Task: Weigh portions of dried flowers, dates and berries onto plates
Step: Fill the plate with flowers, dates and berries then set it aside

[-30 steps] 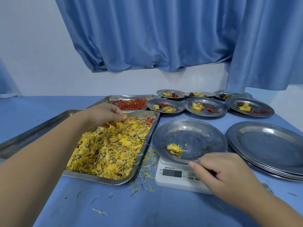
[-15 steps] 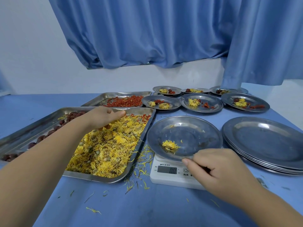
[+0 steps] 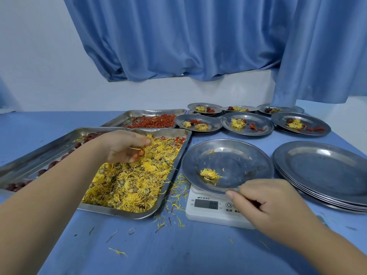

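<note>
Dried flowers (image 3: pixel 135 175) fill the nearest tray (image 3: pixel 119 212), a thick yellow heap, and the left hand (image 3: pixel 123 145) is right in it. The arm reaches in from the lower left, the wrist is bent down, and the fingers are curled with the thumb pinching a few yellow strands just above the pile.

Over on the other side, the right hand (image 3: pixel 268 203) comes in from the lower right, knuckles up. Its fingers are curled and the thumb is on the near rim of the plate (image 3: pixel 238 155), so it has a grip on that edge. The plate sits on the white scale (image 3: pixel 206 213), and one flower head (image 3: pixel 210 174) lies on it with a couple of loose petals. The display looks like it reads zero.

Now the count. There are three trays: the flowers, the dates (image 3: pixel 39 155) to the left and the berries (image 3: pixel 155 121) behind. Six filled plates (image 3: pixel 246 125) stand at the back in two rows of three, each with flowers and red bits. One stack of empty plates (image 3: pixel 327 169) sits just right of the scale; how many are in it, I cannot tell.

Stray petals litter the blue desk (image 3: pixel 139 251) between tray and scale.
</note>
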The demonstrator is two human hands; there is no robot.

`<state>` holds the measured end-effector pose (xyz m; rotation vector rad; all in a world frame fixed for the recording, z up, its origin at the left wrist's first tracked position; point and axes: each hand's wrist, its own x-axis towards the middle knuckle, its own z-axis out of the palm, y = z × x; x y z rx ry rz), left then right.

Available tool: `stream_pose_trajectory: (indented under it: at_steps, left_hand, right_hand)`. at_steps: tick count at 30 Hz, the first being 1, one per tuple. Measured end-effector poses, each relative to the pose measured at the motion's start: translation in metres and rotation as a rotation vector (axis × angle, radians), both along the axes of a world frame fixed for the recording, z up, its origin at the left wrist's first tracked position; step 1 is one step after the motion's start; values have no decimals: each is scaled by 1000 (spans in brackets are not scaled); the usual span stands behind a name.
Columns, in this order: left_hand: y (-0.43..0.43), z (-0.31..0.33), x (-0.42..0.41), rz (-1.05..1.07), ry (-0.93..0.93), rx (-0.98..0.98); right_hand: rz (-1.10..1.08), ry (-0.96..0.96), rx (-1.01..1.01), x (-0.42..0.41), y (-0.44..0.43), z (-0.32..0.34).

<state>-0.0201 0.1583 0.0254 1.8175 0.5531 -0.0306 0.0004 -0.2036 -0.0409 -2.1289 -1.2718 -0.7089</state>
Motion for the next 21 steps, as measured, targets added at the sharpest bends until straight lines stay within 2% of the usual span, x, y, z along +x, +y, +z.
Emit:
stream_pose_trajectory:
  at_steps: [3,5,10,12,14,17,21]
  left_hand:
    - [0,2,-1,36,-15,-62]
    - [2,3,-3,46,-23,-26]
    - [1,3,-10,82,-95,415]
    - [-2,3,-11,86,-182,510]
    - [-5,3,-13,89,-259,512]
    - [-11,5,-12,98,-281,465]
    - [-17,7,-8,163,-262,281]
  right_hand:
    - [-2,-3,-2,-1,0,0]
    - [-6,-5,-8,-1,0,1]
    - [-8,12,-20,0,-1,0]
    - [-9,15,-23,-1,0,0]
    - [-8,9,-21,-1,1,1]
    - [4,14,-13,-1,0,1]
    - [10,31,-4,0,0,0]
